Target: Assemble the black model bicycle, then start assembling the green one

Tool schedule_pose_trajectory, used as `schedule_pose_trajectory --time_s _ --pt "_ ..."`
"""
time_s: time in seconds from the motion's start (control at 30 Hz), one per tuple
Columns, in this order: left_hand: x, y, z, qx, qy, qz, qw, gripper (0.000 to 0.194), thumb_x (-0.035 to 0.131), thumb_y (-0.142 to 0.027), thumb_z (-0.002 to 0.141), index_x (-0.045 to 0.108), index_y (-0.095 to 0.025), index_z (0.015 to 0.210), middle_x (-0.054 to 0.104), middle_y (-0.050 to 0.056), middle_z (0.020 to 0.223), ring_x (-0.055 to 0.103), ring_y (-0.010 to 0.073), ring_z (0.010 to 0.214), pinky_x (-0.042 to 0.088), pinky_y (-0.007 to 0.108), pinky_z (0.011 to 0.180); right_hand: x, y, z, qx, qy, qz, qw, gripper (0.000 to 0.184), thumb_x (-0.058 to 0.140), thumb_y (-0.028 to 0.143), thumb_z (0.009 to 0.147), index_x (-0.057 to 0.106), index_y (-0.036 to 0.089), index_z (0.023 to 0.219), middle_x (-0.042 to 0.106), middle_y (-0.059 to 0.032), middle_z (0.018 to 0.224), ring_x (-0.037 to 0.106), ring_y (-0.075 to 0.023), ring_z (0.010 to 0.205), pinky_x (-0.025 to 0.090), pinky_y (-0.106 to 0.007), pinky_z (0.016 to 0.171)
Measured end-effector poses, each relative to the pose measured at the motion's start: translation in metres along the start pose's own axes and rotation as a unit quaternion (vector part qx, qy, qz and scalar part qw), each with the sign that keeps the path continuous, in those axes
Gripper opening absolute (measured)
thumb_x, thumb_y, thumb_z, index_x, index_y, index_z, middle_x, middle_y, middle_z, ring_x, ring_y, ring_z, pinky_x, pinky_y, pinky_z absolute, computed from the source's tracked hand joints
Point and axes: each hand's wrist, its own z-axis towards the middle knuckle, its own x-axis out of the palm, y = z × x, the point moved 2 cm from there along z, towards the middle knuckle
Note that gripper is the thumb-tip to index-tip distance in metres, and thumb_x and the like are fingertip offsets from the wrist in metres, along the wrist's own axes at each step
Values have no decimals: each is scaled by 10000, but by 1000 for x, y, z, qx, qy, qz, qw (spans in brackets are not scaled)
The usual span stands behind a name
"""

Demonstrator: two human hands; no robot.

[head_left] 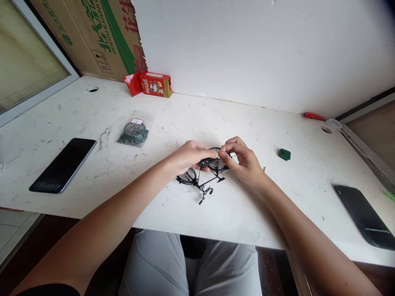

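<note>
A small black model bicycle (207,180) with spoked wheels and grey handlebars is held between both hands over the white table. My left hand (193,155) is closed on its frame near the dark chain cover, thumb on top. My right hand (241,159) pinches at the hub of the far wheel (218,164), thumb and forefinger together; any small part between those fingertips is too small to make out. The handlebars point toward me, and the other wheel (187,176) shows below my left hand.
On the left are a phone (63,165) and a clear bag of dark green wheel parts (134,132). A red box (156,84) stands by the back panel. To the right are a green block (284,154), a black phone-like device (364,213) and a red-handled object (314,116).
</note>
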Motion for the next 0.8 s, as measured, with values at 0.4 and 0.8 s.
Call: schedule_pose_trajectory --time_s 0.4,0.8 --pt "-3 3 5 3 4 -3 1000 235 843 -335 823 824 -119 914 781 134 988 709 163 817 563 280 660 -4 2 0 -30 -22 -48 998 96 714 390 986 767 315 1015 599 -66 975 592 -268 997 513 -500 935" --pt "-2 2 4 -4 -1 -5 1000 208 830 -299 827 832 -111 915 775 143 1004 697 169 846 560 269 646 -6 7 -1 -57 -4 -96 994 57 694 314 996 737 304 1032 603 -71 1017 605 -265 979 533 -505 901"
